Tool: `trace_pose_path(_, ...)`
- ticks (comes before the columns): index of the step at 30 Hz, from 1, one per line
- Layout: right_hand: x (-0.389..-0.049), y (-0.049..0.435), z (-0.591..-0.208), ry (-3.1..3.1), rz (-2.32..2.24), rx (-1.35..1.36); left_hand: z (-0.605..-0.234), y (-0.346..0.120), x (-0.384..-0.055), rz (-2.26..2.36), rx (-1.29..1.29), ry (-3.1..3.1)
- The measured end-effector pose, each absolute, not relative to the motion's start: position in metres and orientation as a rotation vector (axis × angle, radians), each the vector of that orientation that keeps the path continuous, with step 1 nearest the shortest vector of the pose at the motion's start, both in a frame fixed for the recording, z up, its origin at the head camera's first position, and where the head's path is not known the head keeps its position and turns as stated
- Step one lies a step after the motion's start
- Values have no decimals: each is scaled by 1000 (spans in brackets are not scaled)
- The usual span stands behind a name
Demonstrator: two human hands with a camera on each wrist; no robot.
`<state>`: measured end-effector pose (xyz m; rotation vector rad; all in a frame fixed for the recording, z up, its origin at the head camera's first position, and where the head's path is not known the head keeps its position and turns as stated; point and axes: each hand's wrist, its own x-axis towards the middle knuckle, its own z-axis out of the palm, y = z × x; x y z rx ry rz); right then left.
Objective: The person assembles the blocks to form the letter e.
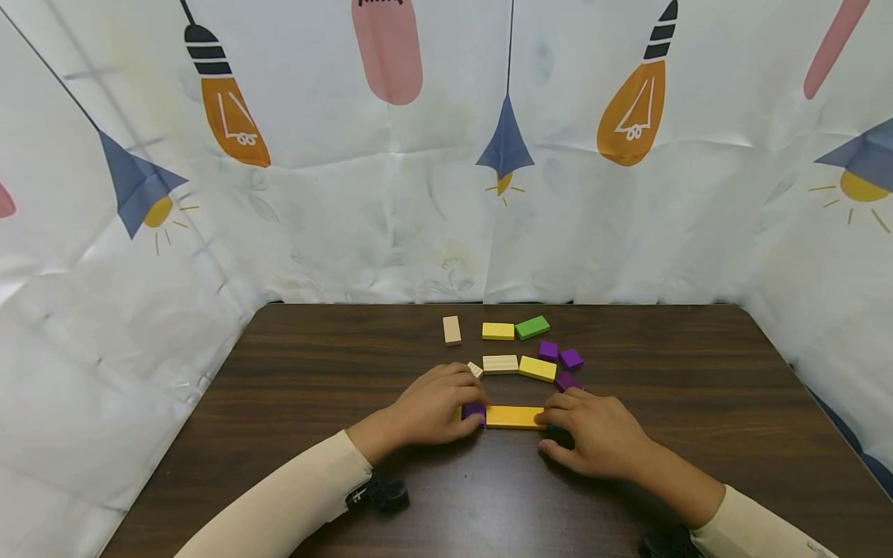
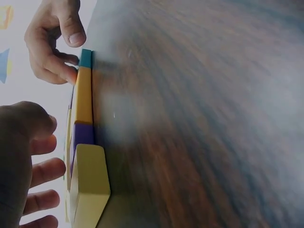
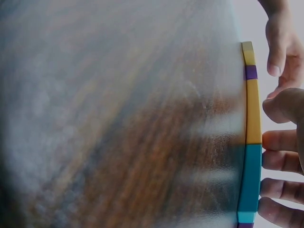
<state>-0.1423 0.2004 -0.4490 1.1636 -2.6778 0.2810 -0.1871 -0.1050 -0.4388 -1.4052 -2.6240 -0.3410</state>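
A row of blocks lies along the table: a light yellow block (image 2: 92, 171), a purple block (image 1: 474, 413), an orange-yellow block (image 1: 512, 417) and a teal block (image 3: 250, 180). My left hand (image 1: 441, 403) is over the left part of the row, thumb and fingers spread near the purple block, gripping nothing visible. My right hand (image 1: 600, 435) is at the other end. Its fingertips touch the orange-yellow block and the teal block, while its thumb stands apart from them. In the head view, the right hand hides most of the teal block.
Behind the row lie a striped cream block (image 1: 500, 364), a yellow block (image 1: 537, 369) and several purple blocks (image 1: 570, 358). Farther back are a tan block (image 1: 452, 330), another yellow block (image 1: 498, 332) and a green block (image 1: 532, 327). A printed curtain (image 1: 446, 232) surrounds the dark wooden table (image 1: 314, 372).
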Motion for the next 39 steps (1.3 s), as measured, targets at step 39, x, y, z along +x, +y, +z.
trace_pose_path(39, -143, 200, -451, -2669, 287, 1165, -426, -128, -242, -366, -970, -2769)
